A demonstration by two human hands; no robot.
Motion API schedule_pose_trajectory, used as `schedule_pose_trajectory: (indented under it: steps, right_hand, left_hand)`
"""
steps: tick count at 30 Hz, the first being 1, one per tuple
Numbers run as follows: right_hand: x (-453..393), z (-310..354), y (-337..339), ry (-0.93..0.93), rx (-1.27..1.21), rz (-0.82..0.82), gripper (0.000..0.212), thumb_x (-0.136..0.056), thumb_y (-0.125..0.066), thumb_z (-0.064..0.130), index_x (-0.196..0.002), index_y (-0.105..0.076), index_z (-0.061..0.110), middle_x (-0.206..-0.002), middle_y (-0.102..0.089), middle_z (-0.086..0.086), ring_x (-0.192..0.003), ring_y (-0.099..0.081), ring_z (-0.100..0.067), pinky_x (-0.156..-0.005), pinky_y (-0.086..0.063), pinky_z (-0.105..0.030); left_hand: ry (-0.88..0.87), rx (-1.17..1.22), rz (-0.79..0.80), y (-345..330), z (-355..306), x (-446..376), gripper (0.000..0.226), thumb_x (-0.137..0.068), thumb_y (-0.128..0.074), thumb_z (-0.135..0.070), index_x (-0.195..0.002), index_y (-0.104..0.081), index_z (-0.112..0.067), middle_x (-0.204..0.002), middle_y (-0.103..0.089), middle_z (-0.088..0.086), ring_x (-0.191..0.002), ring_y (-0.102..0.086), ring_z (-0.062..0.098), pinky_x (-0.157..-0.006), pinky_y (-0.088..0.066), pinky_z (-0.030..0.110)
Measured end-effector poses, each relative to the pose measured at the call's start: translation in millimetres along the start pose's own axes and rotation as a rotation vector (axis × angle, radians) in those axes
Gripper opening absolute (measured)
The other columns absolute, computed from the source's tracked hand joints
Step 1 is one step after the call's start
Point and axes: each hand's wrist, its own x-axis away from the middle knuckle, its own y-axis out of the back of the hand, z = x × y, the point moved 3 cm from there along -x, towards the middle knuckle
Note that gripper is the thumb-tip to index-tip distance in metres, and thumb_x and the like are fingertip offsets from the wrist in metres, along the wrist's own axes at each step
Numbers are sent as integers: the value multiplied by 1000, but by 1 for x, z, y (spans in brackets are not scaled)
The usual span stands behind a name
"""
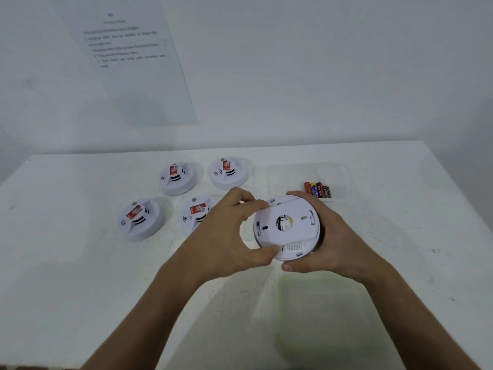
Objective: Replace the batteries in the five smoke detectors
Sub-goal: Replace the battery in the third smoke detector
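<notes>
— What's the person holding?

— A detector (286,227), lifted off the table (66,257) and turned so its flat back faces up. The right hand (330,236) cups it from the far side and underneath, fingers curled round the rim, thumb at the near edge. The left hand (226,236) grips the back plate (269,231) — thumb on the near rim, fingers curled over the far edge.

— Is the plate off?

— I can't tell; it looks slightly skewed against the body. Through its middle hole something yellow and black shows (too small to read).

— And the others?

— Four on the table to the left, face up, each with a red sticker. Two in the back row — back-left detector (176,178) and back-right detector (228,172) — and two nearer, front-left detector (140,218) and front-right detector (196,212), the last partly behind the left hand.

— Batteries?

— A small bunch of batteries (317,189), red and dark, lying side by side in a clear tray (344,172) just beyond the right hand. Nearer me, below the hands, is a pale green box (320,316), blurred. A printed sheet (128,49) hangs on the wall behind.
</notes>
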Motion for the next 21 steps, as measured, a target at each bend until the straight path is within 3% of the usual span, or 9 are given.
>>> schedule_pose_trajectory:
  steps: [4,10,15,21]
  right_hand:
    - [-1,0,-1,-1,-7,7,98,-56,-93,-2,-139,-45,18,-129,-61,7,-123,-57,-14,-96,-52,-25]
    - [-2,0,-1,-12,8,26,100,-56,-94,1,-140,-44,19,-131,-60,4,-124,-57,-17,-96,-54,-31]
    - [-2,3,-1,3,5,0,98,-54,-93,8,-139,-45,20,-130,-61,6,-123,-57,-16,-97,-53,-31]
    - [-1,2,3,15,6,48,96,-54,-93,3,-137,-49,21,-129,-61,9,-121,-58,-13,-94,-52,-23]
  left_hand:
    - [-1,18,22,1,-2,-2,70,-67,-77,-56,-131,-53,-38,-118,-45,-25,-109,-47,-5,-82,-41,10]
    - [51,27,68,1,-1,-5,66,-65,-79,-57,-125,-60,-39,-114,-53,-25,-102,-54,-4,-83,-51,20]
    - [78,109,49,-3,-3,-4,65,-66,-83,-43,-126,-59,-35,-112,-58,-20,-94,-59,-4,-77,-52,14]
    - [74,233,166,-3,3,-5,69,-64,-84,-17,-124,-60,-37,-110,-57,-13,-92,-63,5,-70,-57,22]
